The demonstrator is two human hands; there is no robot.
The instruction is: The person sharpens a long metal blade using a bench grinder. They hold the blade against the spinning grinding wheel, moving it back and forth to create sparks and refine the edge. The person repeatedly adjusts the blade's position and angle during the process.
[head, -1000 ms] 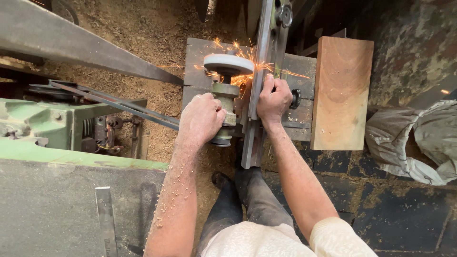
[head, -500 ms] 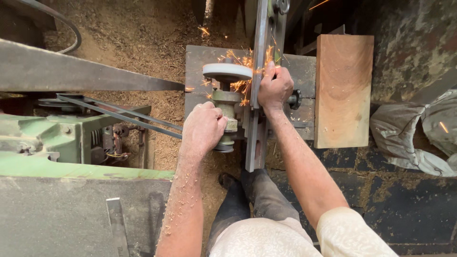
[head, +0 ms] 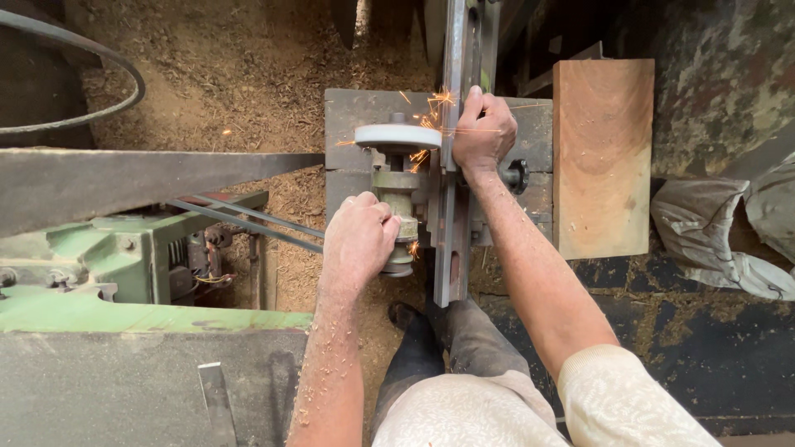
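The right hand point(head: 482, 131) is wrapped around a long, flat steel blade point(head: 454, 165), gripping it near its upper stretch and pressing its edge against the pale grinding wheel point(head: 397, 136) — orange sparks point(head: 431, 108) scatter from the point where metal meets stone. The blade runs top to bottom through the view, its lower end reaching down past the grinder toward the person's dark trouser leg point(head: 464, 343). The left hand point(head: 358, 240) is closed in a loose fist over the greenish grinder housing point(head: 399, 207) just below the wheel, knuckles up, its forearm dusted with wood shavings. The grinder sits on a grey block base point(head: 356, 112), and just beside that base to the right lies a thick reddish wooden block point(head: 602, 157). To the left stands a green machine point(head: 108, 257) with a dark drive belt point(head: 248, 217) running toward the grinder — sawdust point(head: 240, 74) covers the floor beyond. A crumpled sack point(head: 720, 232) lies at the far right.
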